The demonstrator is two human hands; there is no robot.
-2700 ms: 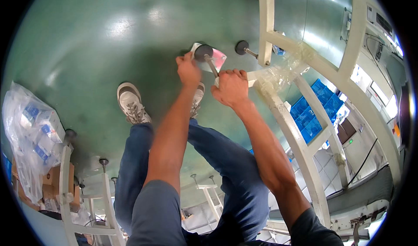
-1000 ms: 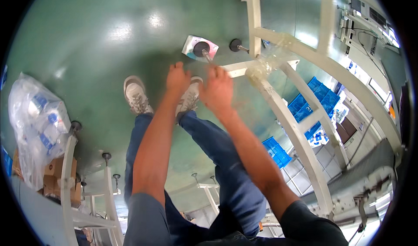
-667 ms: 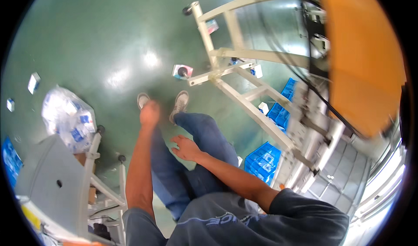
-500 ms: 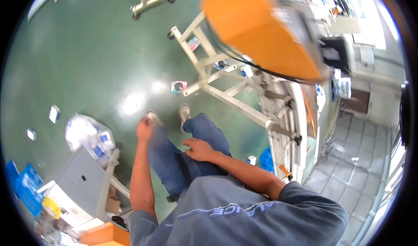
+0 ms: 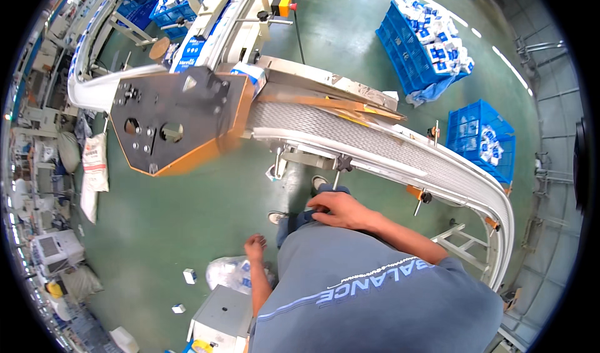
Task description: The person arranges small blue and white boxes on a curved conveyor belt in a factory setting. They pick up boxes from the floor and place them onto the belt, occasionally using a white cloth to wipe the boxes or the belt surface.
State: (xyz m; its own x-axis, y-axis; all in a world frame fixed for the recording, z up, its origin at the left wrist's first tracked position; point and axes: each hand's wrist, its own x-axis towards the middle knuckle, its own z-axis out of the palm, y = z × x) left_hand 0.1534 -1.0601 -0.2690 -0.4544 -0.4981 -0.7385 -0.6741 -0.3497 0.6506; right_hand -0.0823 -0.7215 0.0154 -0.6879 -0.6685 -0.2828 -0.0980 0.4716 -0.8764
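Observation:
My left hand point(image 5: 255, 247) hangs low at my left side, its fingers loosely bent and apart, with nothing seen in it. It is nearest to a clear plastic bag point(image 5: 228, 274) with blue-and-white packs on the floor. My right hand point(image 5: 342, 210) is in front of my waist, palm down, fingers stretched out and holding nothing visible. Just beyond it runs a curved conveyor point(image 5: 375, 139) with a grey slatted belt and white rails. A black knob point(image 5: 344, 163) on the conveyor's near side is close to the right hand.
A dark plate housing with orange edges point(image 5: 181, 118) spans the conveyor at left. Blue crates point(image 5: 406, 53) of packs stand beyond it. A grey-topped box point(image 5: 222, 309) is by my left arm. White sacks point(image 5: 95, 171) stand at far left; small boxes point(image 5: 189, 276) lie on the green floor.
My view has swung up and turned, bringing the conveyor and blue crates into sight. The orange-edged housing now appears at left. Both hands remain empty; the right one has its fingers stretched forward.

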